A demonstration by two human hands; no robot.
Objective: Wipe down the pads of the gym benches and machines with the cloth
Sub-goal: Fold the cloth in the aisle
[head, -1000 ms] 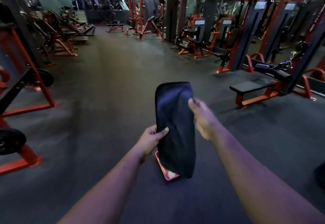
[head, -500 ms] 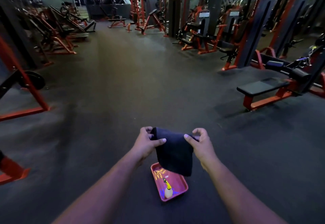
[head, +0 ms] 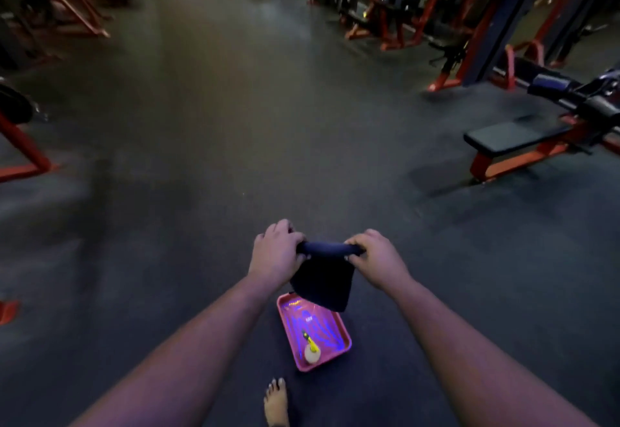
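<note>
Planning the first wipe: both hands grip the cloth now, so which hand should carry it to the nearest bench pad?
Probably the right hand. The bench pad lies ahead on the right, on that hand's side. The left hand grips the cloth equally well but would have to cross over.

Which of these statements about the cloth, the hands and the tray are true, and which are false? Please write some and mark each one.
1. Both hands grip the dark cloth at its top edge. True: the left hand and the right hand hold one end each.
2. The cloth is lying flat on the bench pad. False: it hangs in the air, and the bench stands apart at the right.
3. A pink tray sits on the floor below the cloth. True.
4. The tray holds nothing. False: a small yellow item lies in it.
5. A bare foot shows near the tray. True.
</note>
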